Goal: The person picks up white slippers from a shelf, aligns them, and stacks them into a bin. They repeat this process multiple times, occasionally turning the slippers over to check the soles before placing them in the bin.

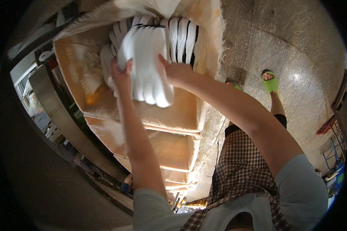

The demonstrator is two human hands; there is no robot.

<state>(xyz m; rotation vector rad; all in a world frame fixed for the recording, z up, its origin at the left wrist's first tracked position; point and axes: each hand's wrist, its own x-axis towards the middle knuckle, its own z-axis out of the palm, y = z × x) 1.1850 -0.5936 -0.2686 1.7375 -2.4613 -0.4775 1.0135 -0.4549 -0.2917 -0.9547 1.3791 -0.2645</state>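
My left hand [120, 75] and my right hand [173, 72] grip the two sides of a thick stack of white folded pieces [146, 65], likely socks. I hold the stack above the open mouth of a large tan woven sack [173, 111]. Inside the sack lie more white pieces with black edges [183, 38], packed in rows behind the stack. Both forearms reach up from the lower edge; the stack's far side is hidden.
More filled tan sacks [169, 148] are stacked below the open one. A grey speckled floor [297, 46] spreads to the right, with my foot in a green sandal [270, 81]. Metal shelving [61, 115] runs along the left; a red frame [327, 125] stands far right.
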